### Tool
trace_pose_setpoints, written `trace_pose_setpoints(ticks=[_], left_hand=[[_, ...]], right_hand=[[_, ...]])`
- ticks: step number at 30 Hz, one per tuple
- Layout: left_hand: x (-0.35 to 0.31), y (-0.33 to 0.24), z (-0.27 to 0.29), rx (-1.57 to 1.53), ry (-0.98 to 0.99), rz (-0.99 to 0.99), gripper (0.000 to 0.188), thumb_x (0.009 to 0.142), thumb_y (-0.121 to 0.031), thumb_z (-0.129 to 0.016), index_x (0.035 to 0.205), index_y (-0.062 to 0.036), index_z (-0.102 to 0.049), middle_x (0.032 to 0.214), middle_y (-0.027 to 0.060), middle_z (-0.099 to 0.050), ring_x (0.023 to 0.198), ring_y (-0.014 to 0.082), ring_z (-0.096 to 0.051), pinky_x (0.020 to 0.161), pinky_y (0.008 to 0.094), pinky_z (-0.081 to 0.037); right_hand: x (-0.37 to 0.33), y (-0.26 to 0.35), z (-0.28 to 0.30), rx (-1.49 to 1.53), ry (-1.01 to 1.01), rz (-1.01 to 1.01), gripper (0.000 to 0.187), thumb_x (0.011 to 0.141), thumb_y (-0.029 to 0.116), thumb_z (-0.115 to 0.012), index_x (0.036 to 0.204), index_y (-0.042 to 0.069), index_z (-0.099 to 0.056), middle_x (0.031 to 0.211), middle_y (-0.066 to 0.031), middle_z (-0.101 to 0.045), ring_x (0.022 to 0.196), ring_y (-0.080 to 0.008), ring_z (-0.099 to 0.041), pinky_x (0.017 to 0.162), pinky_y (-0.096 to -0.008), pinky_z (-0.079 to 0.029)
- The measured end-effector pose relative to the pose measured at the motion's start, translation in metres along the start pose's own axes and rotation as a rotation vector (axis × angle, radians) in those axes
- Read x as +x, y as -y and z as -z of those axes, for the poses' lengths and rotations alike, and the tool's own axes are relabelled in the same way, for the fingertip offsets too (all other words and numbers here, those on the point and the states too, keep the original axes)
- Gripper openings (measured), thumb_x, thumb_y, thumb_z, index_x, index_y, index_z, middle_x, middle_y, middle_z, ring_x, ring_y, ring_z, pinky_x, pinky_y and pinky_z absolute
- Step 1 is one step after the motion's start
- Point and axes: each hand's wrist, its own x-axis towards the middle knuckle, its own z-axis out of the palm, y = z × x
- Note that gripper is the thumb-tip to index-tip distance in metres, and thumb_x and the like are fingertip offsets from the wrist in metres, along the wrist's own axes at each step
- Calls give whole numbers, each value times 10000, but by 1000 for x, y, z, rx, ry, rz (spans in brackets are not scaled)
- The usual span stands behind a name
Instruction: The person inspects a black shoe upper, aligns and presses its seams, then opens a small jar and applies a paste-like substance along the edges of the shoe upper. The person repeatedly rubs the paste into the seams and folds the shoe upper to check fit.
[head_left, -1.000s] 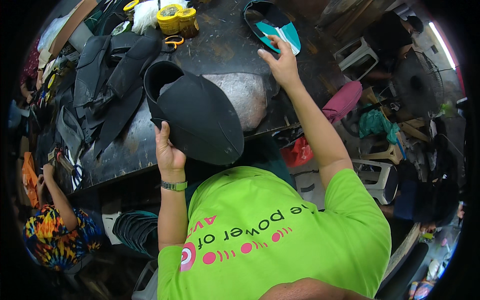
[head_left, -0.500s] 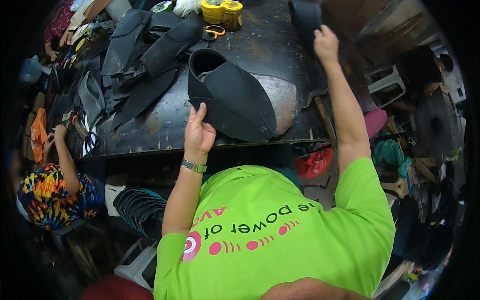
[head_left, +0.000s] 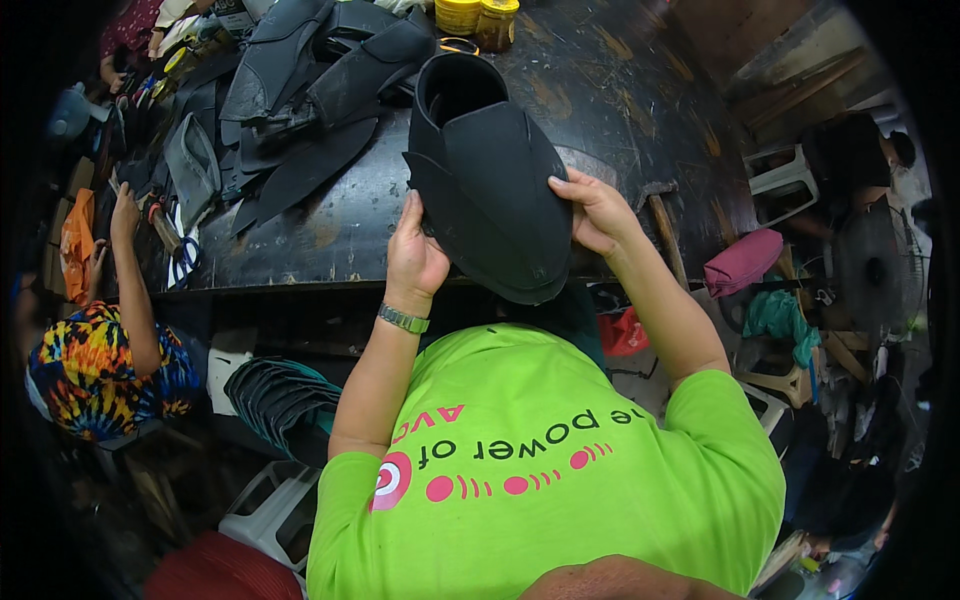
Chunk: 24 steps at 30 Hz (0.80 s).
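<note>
A large black foam shoe [head_left: 490, 190] with a round ankle opening at its far end is tilted over the table's front edge, its broad toe toward me. My left hand [head_left: 415, 255] grips its left side, thumb up along a pointed flap. On the opposite side, my right hand [head_left: 595, 210] holds it with the thumb on top and the fingers partly hidden beneath. Behind the shoe, partly covered, lies a pale rounded board [head_left: 590, 165] on the dark table [head_left: 320, 255]. To the left is a pile of similar black foam shoe parts [head_left: 350, 75].
Yellow-lidded jars [head_left: 495, 22] and orange-handled scissors [head_left: 460, 45] sit beyond the shoe. A hammer [head_left: 665, 230] lies at the table's right. Another person [head_left: 110, 360] works at the left. Stacked dark foam pieces [head_left: 280, 405] and a white stool [head_left: 270, 515] are below the table edge.
My right hand has come back from the far right of the table to the shoe's right side; the black piece it held there is out of sight. The shoe is now raised and tilted.
</note>
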Motion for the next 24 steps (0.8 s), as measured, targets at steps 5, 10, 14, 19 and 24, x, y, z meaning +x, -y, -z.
trace_pose_setpoints(ticks=[5,10,14,19,24], left_hand=[[-4,2,-10,-77,202,59,440,1046,-350,-537,1371,-54,-527,1336,105,-613,1223,263,-598,1080,431,-479],[-5,1,-11,167,54,21,479,1002,-302,-627,1387,-38,-517,1376,156,-587,1259,298,-579,1088,466,-471],[-4,3,-8,186,70,-3,476,1010,-301,-612,1390,-29,-518,1379,172,-587,1275,307,-570,1103,480,-457],[-4,3,-6,148,52,28,455,1025,-300,-587,1384,-29,-522,1370,168,-593,1264,299,-578,1097,472,-465],[-7,0,-6,84,50,44,446,999,-241,-638,1382,-62,-496,1308,139,-620,1190,266,-620,1023,430,-524]], right_hand=[[-18,4,10,-421,-64,-100,250,954,225,-671,1076,6,-661,883,-94,-738,748,-181,-734,721,-342,-615],[-28,20,-16,-1393,-273,26,316,867,264,-772,1035,20,-662,672,-25,-657,588,-161,-643,593,-308,-544],[-24,37,-44,-1303,-280,690,490,812,221,-805,1245,75,-625,1028,-142,-672,967,-229,-662,855,-351,-525],[8,32,-75,-1526,-59,1083,586,815,226,-791,1337,79,-570,1227,-180,-617,1156,-348,-577,984,-438,-461],[28,16,-79,-1561,-24,972,522,843,213,-770,1295,44,-571,1175,-168,-603,1132,-354,-561,993,-415,-462]])
